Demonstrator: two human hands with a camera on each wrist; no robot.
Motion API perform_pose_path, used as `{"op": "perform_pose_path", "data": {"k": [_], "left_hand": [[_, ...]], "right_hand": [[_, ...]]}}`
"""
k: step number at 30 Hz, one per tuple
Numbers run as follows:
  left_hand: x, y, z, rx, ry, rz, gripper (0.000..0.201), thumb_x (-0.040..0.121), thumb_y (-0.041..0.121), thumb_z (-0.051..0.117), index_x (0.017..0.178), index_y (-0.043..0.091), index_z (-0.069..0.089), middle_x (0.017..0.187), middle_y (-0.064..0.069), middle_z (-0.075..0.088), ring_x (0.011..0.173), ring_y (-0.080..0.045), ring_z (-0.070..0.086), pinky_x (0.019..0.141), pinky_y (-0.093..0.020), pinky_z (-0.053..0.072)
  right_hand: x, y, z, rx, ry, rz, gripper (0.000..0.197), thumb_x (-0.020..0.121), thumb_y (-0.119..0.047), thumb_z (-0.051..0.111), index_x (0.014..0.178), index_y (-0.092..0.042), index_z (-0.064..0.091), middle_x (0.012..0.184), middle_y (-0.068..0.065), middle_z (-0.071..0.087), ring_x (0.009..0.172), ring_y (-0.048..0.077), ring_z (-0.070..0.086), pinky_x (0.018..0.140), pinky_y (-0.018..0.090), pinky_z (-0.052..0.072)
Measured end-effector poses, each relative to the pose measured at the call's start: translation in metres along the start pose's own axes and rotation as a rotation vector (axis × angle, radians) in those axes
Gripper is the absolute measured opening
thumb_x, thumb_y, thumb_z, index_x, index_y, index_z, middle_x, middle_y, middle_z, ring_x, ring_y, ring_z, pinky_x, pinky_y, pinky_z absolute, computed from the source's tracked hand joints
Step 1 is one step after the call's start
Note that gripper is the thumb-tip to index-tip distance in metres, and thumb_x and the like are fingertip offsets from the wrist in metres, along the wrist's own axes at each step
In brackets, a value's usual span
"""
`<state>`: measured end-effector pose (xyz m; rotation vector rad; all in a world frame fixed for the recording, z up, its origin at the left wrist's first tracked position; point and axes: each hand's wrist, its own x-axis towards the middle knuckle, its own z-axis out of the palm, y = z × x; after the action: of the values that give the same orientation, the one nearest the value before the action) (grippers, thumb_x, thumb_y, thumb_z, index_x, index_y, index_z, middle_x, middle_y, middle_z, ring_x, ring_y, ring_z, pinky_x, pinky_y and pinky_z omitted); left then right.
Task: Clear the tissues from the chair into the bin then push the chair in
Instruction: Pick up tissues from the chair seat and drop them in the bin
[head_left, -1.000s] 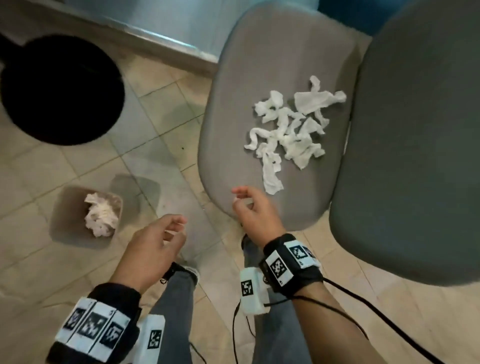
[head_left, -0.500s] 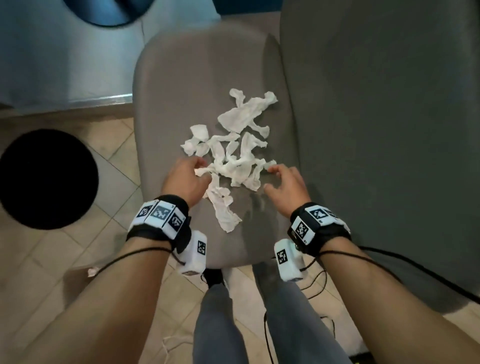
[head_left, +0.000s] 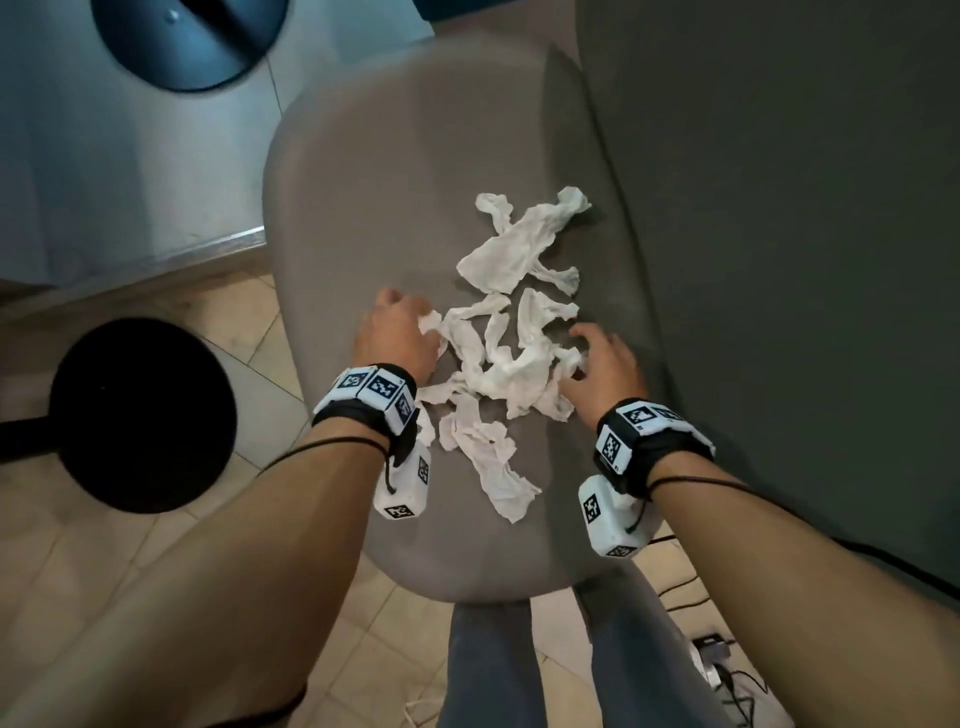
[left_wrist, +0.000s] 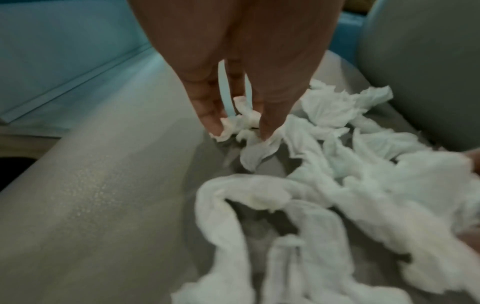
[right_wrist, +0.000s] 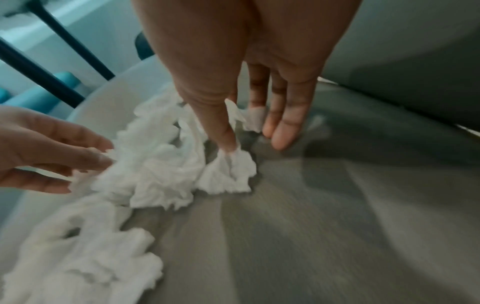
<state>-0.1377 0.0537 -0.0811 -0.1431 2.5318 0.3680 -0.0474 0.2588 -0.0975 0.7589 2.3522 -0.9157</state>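
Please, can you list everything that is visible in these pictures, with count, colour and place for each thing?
tissues: many crumpled pieces, count unclear, white, middle of the chair seat.
chair seat: one, grey, centre of the head view.
chair back: one, dark grey, right of the seat.
round base: one, black, on the floor at left.
second round base: one, dark blue, top left.
floor tiles: beige, under the chair.
cables: black, on the floor at lower right.
wrist bands: two, black with white markers, one per wrist.
left hand: one, pinches a tissue at the pile's left edge.
right hand: one, fingers on the pile's right edge.
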Motion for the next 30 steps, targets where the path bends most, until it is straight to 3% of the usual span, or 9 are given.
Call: {"op": "perform_pose_path", "data": {"k": [4,7,9,13,16,20,23,26,30], "left_hand": [[0.008,-0.011,-0.006,-0.065,-0.005,-0.004,0.005,0.086,0.015,0.06,0.088,0.018,0.061,0.1,-0.006,0.057,0.089,-0.029,0.057,0.072,-0.033,0.039],[0.004,-0.013,-0.017,-0.191,0.12,-0.038,0.014,0.086,0.004,0.048,0.084,0.014,0.057,0.096,-0.005,0.05,0.084,-0.027,0.051,0.073,-0.031,0.035],[-0.003,-0.009,-0.025,-0.24,0.168,-0.019,0.024,0.084,-0.003,0.043,0.085,0.014,0.059,0.097,-0.003,0.05,0.086,-0.021,0.048,0.075,-0.028,0.033],[-0.014,0.005,-0.026,-0.343,0.176,0.019,0.023,0.088,0.002,0.042,0.084,0.015,0.06,0.091,-0.001,0.06,0.086,-0.022,0.055,0.074,-0.03,0.039],[-0.015,0.014,-0.01,-0.277,0.049,0.071,0.016,0.091,0.025,0.051,0.103,0.017,0.058,0.1,-0.001,0.061,0.094,-0.023,0.057,0.079,-0.036,0.046],[-0.015,0.012,0.019,-0.109,-0.161,0.105,0.05,0.085,0.047,0.065,0.125,0.024,0.047,0.124,-0.001,0.053,0.111,-0.022,0.052,0.093,-0.04,0.047],[-0.014,0.003,0.032,-0.044,-0.163,0.079,0.033,0.089,0.036,0.064,0.116,0.02,0.054,0.121,-0.004,0.053,0.11,-0.025,0.053,0.086,-0.036,0.044],[-0.015,-0.005,0.03,-0.074,-0.116,0.089,0.009,0.089,0.019,0.057,0.097,0.016,0.056,0.107,-0.004,0.053,0.093,-0.026,0.055,0.074,-0.033,0.038],[-0.012,-0.013,0.013,-0.237,-0.024,0.049,0.013,0.085,0.002,0.049,0.085,0.015,0.054,0.097,-0.004,0.056,0.084,-0.023,0.051,0.075,-0.034,0.042]], "right_hand": [[-0.001,0.018,0.001,0.036,0.051,-0.007,0.026,0.079,-0.004,0.06,0.1,-0.014,0.071,0.098,0.013,0.068,0.089,0.031,0.063,0.078,0.031,0.05],[-0.003,0.022,-0.009,0.08,0.123,0.058,0.015,0.078,-0.005,0.059,0.086,-0.006,0.072,0.091,0.019,0.066,0.084,0.036,0.06,0.068,0.025,0.038],[-0.005,0.02,-0.018,0.166,0.174,0.1,0.017,0.077,0.002,0.053,0.08,-0.003,0.07,0.085,0.018,0.063,0.081,0.037,0.059,0.067,0.026,0.04],[-0.001,-0.004,-0.027,0.294,0.142,0.112,0.025,0.075,0.002,0.045,0.069,-0.019,0.058,0.089,0.012,0.059,0.077,0.028,0.054,0.063,0.025,0.035],[0.005,-0.03,-0.024,0.264,-0.005,0.064,0.023,0.078,-0.009,0.053,0.091,-0.028,0.058,0.11,-0.002,0.05,0.09,0.018,0.05,0.077,0.026,0.038],[0.018,-0.046,-0.009,-0.077,-0.228,-0.056,0.065,0.071,-0.042,0.072,0.128,-0.043,0.041,0.124,-0.004,0.036,0.098,0.019,0.051,0.088,0.035,0.046],[0.024,-0.038,0.005,-0.146,-0.214,-0.024,0.048,0.077,-0.032,0.07,0.12,-0.033,0.05,0.128,0.002,0.043,0.103,0.028,0.056,0.09,0.041,0.049],[0.024,-0.026,0.01,-0.138,-0.133,-0.04,0.03,0.082,-0.012,0.058,0.111,-0.017,0.061,0.12,0.012,0.056,0.105,0.037,0.058,0.086,0.039,0.049],[0.016,-0.017,0.004,0.062,-0.035,-0.011,0.019,0.077,-0.002,0.056,0.095,-0.004,0.063,0.099,0.02,0.065,0.094,0.039,0.059,0.081,0.036,0.047]]}}
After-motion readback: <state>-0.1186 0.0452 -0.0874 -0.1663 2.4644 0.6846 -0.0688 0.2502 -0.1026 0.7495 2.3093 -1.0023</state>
